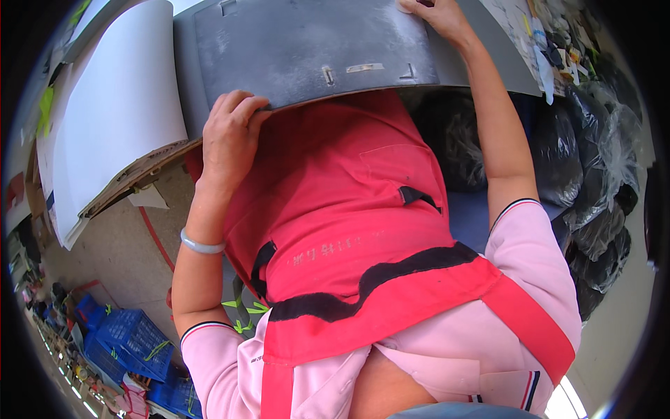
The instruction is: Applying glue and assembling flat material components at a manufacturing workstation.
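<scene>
Dark grey rectangular panel with a scuffed, whitish-streaked face (300,42) lies on a smooth grey work surface (478,56) at the top of the view, directly in front of the person, its near edge facing the body. Near that edge, toward the right, are a long pale slot-like mark (365,68) and smaller marks beside it; the far side of the panel runs out of view.

At the panel's near left corner is the left hand (230,133), its fingers bent and nearly closed, with the corner pinched at the fingertips. A pale grey smooth bangle (202,242) circles that wrist. The right hand (441,15) is at the panel's right side, farther from the body, fingers curled in against it; the upper border cuts this hand off, so whether it grips or merely rests there, I cannot tell.

Left of the panel is a stack of large white sheets (125,105), curving down at its near end. Below the panel's near edge hangs a bright red cloth apron with black trim (335,174), worn over a pale pink short-sleeved shirt (534,244). Dark, shiny plastic bags (558,157) crowd the right side, and blue plastic crates (136,339) sit at lower left.
</scene>
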Demonstrator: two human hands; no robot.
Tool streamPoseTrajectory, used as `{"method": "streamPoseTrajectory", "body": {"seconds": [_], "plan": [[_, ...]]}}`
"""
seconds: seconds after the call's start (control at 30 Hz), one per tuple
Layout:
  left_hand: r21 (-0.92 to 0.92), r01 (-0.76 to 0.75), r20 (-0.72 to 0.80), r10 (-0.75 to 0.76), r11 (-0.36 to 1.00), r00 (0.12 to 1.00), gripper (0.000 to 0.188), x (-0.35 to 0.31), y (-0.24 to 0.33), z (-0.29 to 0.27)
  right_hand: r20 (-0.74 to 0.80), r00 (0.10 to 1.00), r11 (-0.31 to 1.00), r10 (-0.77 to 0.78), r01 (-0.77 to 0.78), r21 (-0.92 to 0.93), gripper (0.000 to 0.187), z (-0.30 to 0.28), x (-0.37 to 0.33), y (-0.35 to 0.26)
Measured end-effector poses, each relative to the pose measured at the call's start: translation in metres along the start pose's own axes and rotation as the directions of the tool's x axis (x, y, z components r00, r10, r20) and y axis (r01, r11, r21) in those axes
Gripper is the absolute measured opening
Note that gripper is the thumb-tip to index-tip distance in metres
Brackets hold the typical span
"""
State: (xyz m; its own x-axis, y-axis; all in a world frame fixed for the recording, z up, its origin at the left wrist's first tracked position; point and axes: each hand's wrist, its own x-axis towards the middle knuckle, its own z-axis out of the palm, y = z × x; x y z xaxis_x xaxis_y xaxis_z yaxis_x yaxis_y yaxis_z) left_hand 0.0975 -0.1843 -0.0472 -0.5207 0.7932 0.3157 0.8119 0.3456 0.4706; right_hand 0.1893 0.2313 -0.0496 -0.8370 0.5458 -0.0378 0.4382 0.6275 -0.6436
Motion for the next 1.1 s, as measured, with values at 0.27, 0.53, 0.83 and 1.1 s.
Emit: {"method": "streamPoseTrajectory", "body": {"seconds": [0.27,0.53,0.83,1.1], "plan": [[-0.055,-0.013,0.124,0.019,0.998,0.992,0.019,0.05,0.043,0.026,0.096,0.993,0.998,-0.066,0.067,-0.007,0.038,-0.008,0.001,0.02],[0.081,-0.135,-0.159,0.147,0.988,0.976,0.011,0.094,0.049,0.105,-0.037,0.999,0.999,0.004,-0.002,0.05,0.035,-0.007,-0.005,0.02],[0.274,-0.052,-0.152,0.096,0.96,0.984,0.03,0.089,0.044,0.105,0.125,0.988,0.982,-0.094,0.071,0.174,0.016,-0.001,-0.102,-0.039],[0.251,-0.046,-0.087,0.07,0.967,0.994,0.034,0.091,0.046,0.111,0.212,0.93,0.945,-0.301,0.32,-0.06,0.014,-0.004,-0.132,-0.034]]}}
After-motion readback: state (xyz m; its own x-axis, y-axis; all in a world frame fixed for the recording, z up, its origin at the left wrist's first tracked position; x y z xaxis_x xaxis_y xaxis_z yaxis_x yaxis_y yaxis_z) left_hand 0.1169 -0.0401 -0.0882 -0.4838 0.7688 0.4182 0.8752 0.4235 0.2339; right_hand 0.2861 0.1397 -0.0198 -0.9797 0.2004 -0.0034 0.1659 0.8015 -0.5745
